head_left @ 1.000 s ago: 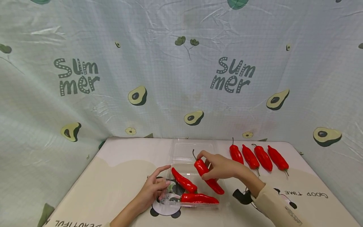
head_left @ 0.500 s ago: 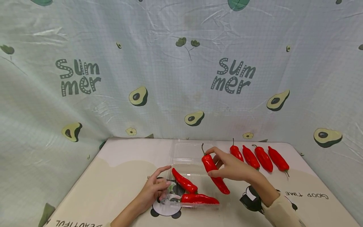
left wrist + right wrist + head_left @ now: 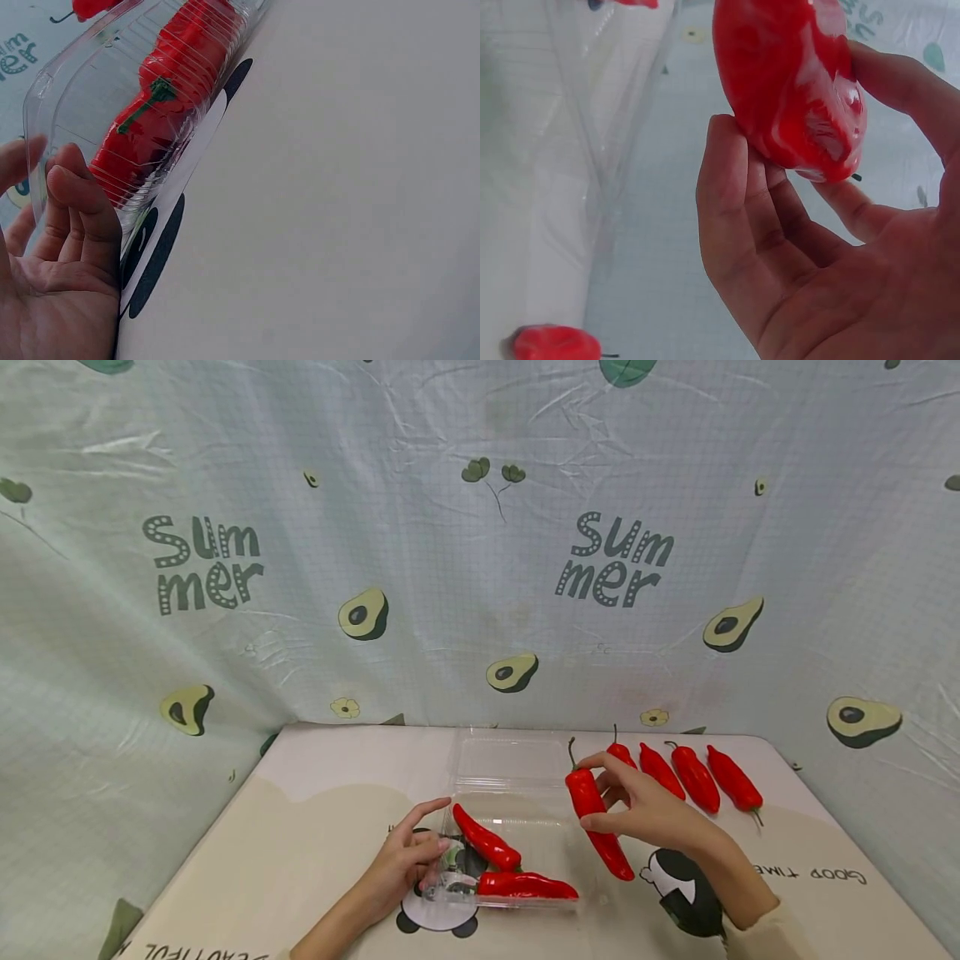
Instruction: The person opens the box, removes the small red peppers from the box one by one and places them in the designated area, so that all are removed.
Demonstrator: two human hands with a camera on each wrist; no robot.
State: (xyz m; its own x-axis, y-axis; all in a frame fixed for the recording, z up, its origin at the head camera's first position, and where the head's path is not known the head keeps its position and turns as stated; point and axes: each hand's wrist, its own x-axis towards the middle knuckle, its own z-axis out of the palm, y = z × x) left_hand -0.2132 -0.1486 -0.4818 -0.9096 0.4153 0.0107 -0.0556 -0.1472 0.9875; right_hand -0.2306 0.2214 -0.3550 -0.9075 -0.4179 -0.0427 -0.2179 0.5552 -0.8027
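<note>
My right hand [image 3: 647, 802] pinches a red chili pepper [image 3: 592, 814] between thumb and fingers, its stem pointing up and away. It is held over the right edge of an open clear plastic clamshell box [image 3: 540, 839]. Two red peppers lie inside: one slanted [image 3: 483, 839], one lying crosswise [image 3: 528, 885] along the near side. My left hand [image 3: 408, 860] holds the box's left wall, which runs between its fingers in the left wrist view. The right wrist view shows the held pepper [image 3: 787, 82] between my fingertips.
Several more red peppers [image 3: 693, 777] lie in a row at the back right, partly behind my right hand. The box's lid [image 3: 510, 760] lies folded back. A printed curtain [image 3: 450, 568] hangs behind the table [image 3: 300, 843].
My right hand has moved right with the pepper, from above the box's middle to its right edge. The left hand and the box have stayed put.
</note>
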